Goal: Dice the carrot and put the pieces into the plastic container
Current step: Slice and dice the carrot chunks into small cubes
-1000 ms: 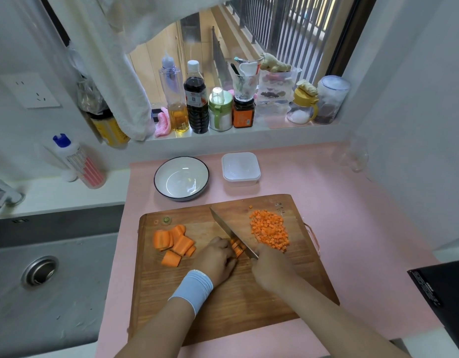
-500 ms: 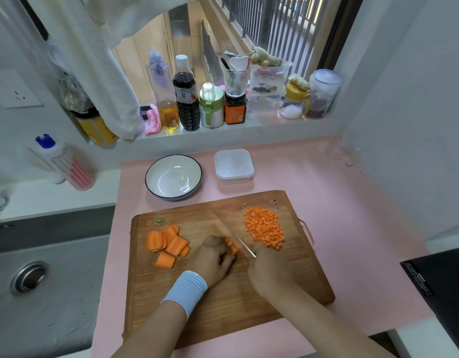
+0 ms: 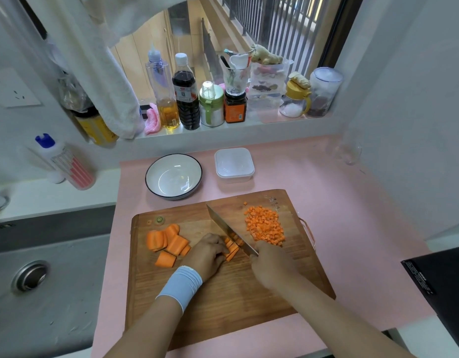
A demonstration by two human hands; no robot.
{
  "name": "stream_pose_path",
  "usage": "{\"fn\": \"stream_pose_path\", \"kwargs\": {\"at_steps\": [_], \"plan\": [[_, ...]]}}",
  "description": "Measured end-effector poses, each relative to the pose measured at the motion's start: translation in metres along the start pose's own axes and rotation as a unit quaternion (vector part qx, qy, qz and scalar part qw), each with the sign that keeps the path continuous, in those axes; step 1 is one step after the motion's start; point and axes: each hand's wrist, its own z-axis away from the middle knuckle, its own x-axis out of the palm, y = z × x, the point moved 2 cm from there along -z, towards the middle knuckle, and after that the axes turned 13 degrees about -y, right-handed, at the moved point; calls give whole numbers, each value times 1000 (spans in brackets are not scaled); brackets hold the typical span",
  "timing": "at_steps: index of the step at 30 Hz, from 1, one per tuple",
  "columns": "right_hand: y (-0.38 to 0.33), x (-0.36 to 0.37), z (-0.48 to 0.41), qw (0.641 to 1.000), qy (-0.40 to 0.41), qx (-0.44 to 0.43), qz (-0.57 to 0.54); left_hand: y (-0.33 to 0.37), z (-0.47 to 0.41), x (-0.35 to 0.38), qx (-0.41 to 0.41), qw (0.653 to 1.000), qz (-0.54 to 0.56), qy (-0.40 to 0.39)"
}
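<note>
Pink counter (image 3: 326, 202) under the window, with a wooden cutting board (image 3: 236, 293) laid on it. Carrot strips (image 3: 232, 248) are pinned down by the left hand (image 3: 209, 255), fingers curled. The knife (image 3: 226, 226) is gripped in the right hand (image 3: 272, 264), blade on the strips. Diced pieces (image 3: 264, 226) are piled just right of the blade, and the plastic container (image 3: 234, 164) is parked behind the board.

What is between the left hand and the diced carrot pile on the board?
In the head view, the knife stands there, across carrot strips held by the left hand.
</note>
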Motion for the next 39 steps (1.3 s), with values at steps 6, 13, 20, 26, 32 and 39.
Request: {"fn": "stream_pose_path", "kwargs": {"at_steps": [6, 13, 20, 26, 32, 39], "plan": [[-4, 1, 3, 1000, 13, 2, 11, 14, 3, 2, -18, 999, -16, 28], [-7, 7, 6, 1000, 25, -11, 15, 21, 2, 5, -40, 997, -47, 41], [-12, 4, 13, 998, 39, -14, 41, 22, -1, 8, -52, 996, -57, 45], [-25, 12, 24, 995, 68, -16, 65, 25, -2, 8, -64, 994, -67, 63], [-22, 14, 28, 996, 47, 0, 80, 23, -1, 11, -60, 993, -64, 74], [-22, 9, 32, 998, 16, 8, 64, 22, 0, 10, -51, 995, -48, 77]]}}
